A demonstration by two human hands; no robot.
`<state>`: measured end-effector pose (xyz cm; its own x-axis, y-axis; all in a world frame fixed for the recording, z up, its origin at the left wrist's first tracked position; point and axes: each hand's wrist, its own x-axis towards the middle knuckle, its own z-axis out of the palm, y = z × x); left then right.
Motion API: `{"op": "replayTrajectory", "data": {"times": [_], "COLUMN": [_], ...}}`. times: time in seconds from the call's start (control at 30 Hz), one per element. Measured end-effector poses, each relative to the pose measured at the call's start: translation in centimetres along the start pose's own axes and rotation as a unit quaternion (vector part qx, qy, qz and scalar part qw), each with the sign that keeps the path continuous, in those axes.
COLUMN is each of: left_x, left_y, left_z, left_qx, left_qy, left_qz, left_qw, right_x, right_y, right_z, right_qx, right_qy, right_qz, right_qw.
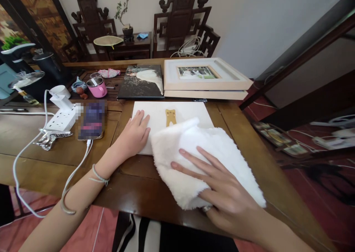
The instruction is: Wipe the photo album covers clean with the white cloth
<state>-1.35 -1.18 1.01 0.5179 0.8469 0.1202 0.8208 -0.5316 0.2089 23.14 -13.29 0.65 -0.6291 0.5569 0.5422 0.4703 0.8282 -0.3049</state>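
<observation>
A white, flat, square panel (144, 124) lies on the wooden table with a gold-coloured metal hanger plate (170, 116) near its middle. My left hand (135, 133) rests flat on the panel's left side, fingers spread, holding nothing. A fluffy white cloth (222, 148) covers the panel's right front part and the lower end of the hanger plate. My right hand (219, 185) has the cloth, some fingers stretched over its top and the others at its near edge. The thumb's grip is partly hidden.
Behind the panel lie a dark picture (142, 81) and stacked pale frames (205, 74). To the left are a phone (92, 119) on a cable, a white power strip (62, 117), a silver clip-like object (51, 138) and a pink mug (97, 88). The table's edge (277, 192) runs along the right.
</observation>
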Motion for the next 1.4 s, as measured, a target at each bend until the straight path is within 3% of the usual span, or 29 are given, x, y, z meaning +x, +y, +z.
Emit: {"op": "replayTrajectory", "data": {"times": [0.17,0.57,0.8,1.03,1.17,1.4], "left_x": [-0.2,-0.2,-0.3,-0.3,-0.3,-0.2], "left_y": [0.0,-0.2,-0.5,-0.6,-0.5,-0.6], "left_z": [-0.1,-0.4,-0.1,-0.3,-0.6,-0.3], "left_qx": [0.001,0.005,0.016,0.009,0.001,0.001], "left_qy": [-0.003,-0.012,-0.011,-0.012,-0.015,-0.01], "left_qz": [0.002,-0.005,-0.006,-0.005,-0.001,-0.001], "left_qw": [1.0,1.0,1.0,1.0,1.0,1.0], "right_x": [0.0,2.4,4.0,2.6,1.8,3.4], "right_y": [-0.1,2.6,3.6,0.3,-1.2,1.8], "right_z": [-0.4,-2.0,-1.7,0.4,0.2,-1.4], "right_qx": [0.006,0.016,-0.045,-0.044,-0.009,-0.023], "right_qy": [-0.025,-0.106,-0.091,-0.064,-0.084,-0.097], "right_qz": [-0.027,0.026,0.081,0.052,0.028,0.076], "right_qw": [0.999,0.994,0.992,0.996,0.996,0.992]}}
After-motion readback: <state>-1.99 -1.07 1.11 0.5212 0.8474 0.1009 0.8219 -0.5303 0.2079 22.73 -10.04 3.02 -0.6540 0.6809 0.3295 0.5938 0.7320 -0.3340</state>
